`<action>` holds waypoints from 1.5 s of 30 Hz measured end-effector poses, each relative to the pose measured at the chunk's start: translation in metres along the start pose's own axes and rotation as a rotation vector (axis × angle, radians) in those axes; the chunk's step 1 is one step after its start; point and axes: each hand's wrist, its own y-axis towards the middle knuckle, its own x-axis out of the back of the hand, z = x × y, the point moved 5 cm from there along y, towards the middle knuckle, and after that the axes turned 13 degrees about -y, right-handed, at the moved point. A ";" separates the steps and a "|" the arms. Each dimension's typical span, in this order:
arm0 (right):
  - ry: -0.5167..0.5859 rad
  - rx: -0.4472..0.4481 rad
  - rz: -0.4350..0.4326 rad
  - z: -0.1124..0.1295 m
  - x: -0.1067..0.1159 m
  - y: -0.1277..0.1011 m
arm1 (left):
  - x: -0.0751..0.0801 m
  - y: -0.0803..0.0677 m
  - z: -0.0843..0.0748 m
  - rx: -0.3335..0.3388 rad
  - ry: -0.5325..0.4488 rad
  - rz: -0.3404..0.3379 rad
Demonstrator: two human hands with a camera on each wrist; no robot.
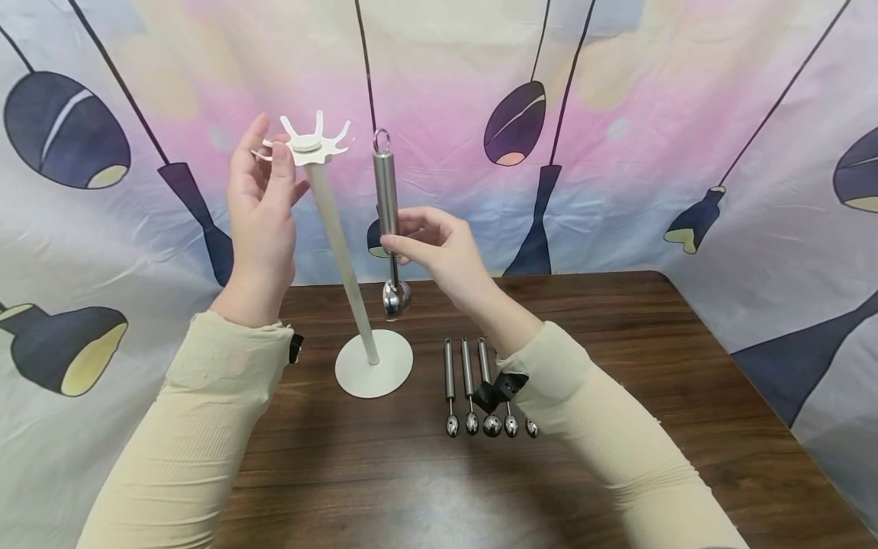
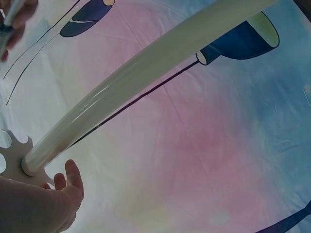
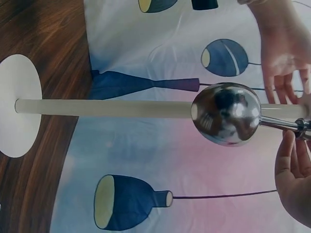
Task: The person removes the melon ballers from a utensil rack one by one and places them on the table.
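Note:
A white stand rises from its round base (image 1: 373, 364), its pole (image 1: 339, 252) leaning left, topped by a pronged hook crown (image 1: 312, 145). My left hand (image 1: 270, 149) pinches the crown's left edge between thumb and fingers; the left wrist view shows the crown (image 2: 14, 150) and pole (image 2: 146, 73) from below. My right hand (image 1: 398, 232) grips a steel scoop tool (image 1: 386, 183) upright just right of the pole, ring at the top, ball (image 1: 396, 299) hanging above the table. In the right wrist view the ball (image 3: 226, 114) sits in front of the pole (image 3: 102, 108).
Several more steel scoops (image 1: 469, 389) lie side by side on the dark wooden table (image 1: 652, 396), right of the base and partly under my right forearm. A printed cloth backdrop (image 1: 617, 114) surrounds the table on three sides.

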 end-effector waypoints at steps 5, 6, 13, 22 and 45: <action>-0.046 -0.019 -0.010 0.001 0.010 -0.018 | 0.000 -0.001 0.000 0.006 -0.010 -0.004; -0.054 -0.029 -0.010 0.000 0.011 -0.022 | 0.000 -0.001 0.000 0.005 -0.009 -0.005; -0.085 -0.081 -0.021 -0.006 0.019 -0.047 | -0.001 0.000 0.000 0.009 -0.033 -0.005; -0.042 -0.094 -0.055 -0.018 0.028 -0.069 | -0.001 0.000 -0.001 0.009 -0.027 -0.004; -0.079 -0.208 -0.112 -0.046 0.046 -0.114 | -0.001 -0.001 -0.001 0.032 -0.057 -0.033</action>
